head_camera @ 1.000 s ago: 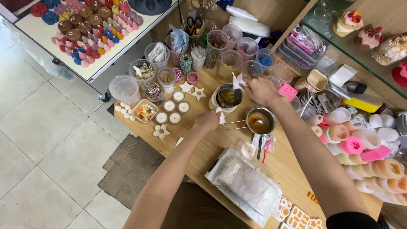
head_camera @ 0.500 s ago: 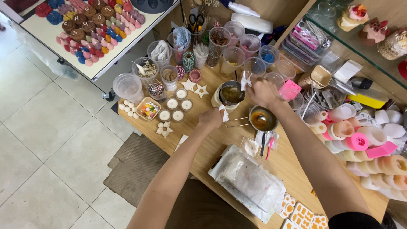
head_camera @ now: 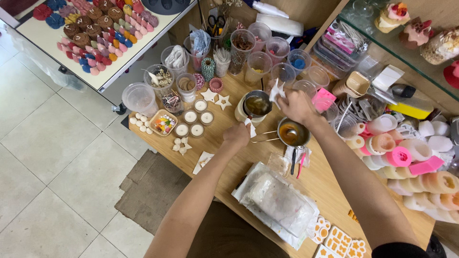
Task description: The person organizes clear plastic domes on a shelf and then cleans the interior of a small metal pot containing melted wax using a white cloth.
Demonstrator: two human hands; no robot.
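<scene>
**Both hands at the metal melting pot, each pinching white paper**

The left hand (head_camera: pixel 236 134) is closing its grip on a small piece of white paper (head_camera: pixel 249 128) at the near rim of the metal pot (head_camera: pixel 257 104). The right hand (head_camera: pixel 297 106) is pinching a second, crumpled white paper piece (head_camera: pixel 276 91) at the pot's far-right rim. The pot is round, shiny and holding dark amber liquid; it is sitting near the middle of the desk (head_camera: pixel 330 186). Just right of it, a small long-handled saucepan (head_camera: pixel 292 134) is holding orange liquid.

The desk is light wood with a smooth grain, standing on a pale tiled floor (head_camera: pixel 48 143); a brown cardboard sheet (head_camera: pixel 148 191) is lying on the tiles beside it.

Left of the pot, four round white tealight candles (head_camera: pixel 193 123) are sitting in a cluster, and two white star shapes (head_camera: pixel 216 99) are lying just beyond them. A crinkled clear plastic bag (head_camera: pixel 277 203) is lying at the near edge. Soft pink and peach silicone moulds (head_camera: pixel 411 162) are crowding the right side.
</scene>
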